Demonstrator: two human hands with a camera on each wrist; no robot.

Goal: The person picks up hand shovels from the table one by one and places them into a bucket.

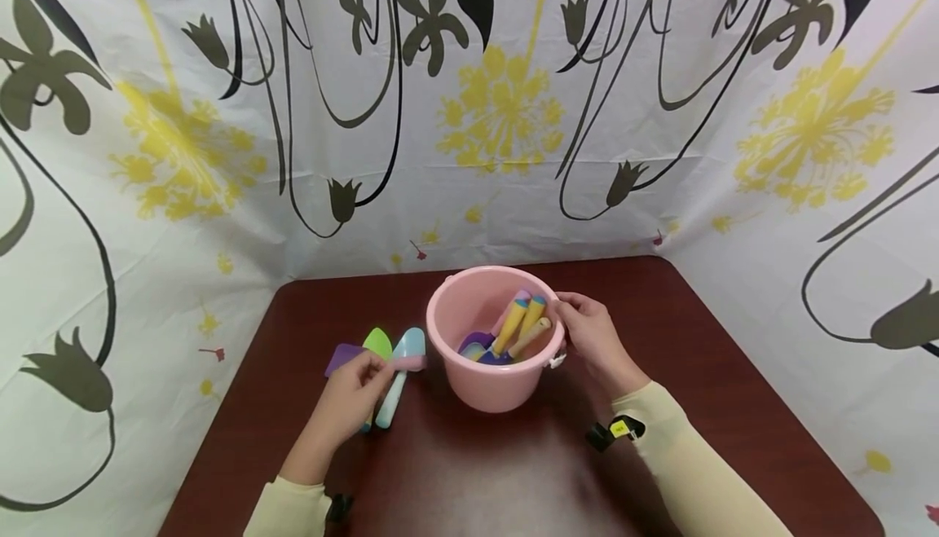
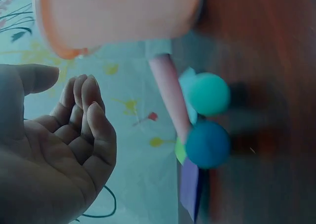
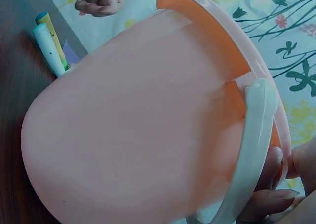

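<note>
My right hand (image 1: 590,337) grips the rim of a pink bucket (image 1: 487,386) on its right side, by the white bail handle (image 3: 247,150). Inside the bucket lean several toy garden tools with yellow handles (image 1: 531,317) and a tan handle (image 1: 530,337). To the bucket's left, my left hand (image 1: 350,398) hovers over more toy tools, its fingers loosely curved and thumb apart, with nothing between them in the left wrist view. Below it lie a light blue toy shovel (image 1: 411,343), a green blade (image 1: 377,343), a purple blade (image 1: 341,356) and a pink handle (image 2: 170,95).
The dark red-brown table (image 1: 499,488) carries the bucket and the loose tools. A white cloth (image 1: 506,219) printed with flowers hangs behind the table and along both sides. Each wrist wears a dark strap (image 1: 616,431).
</note>
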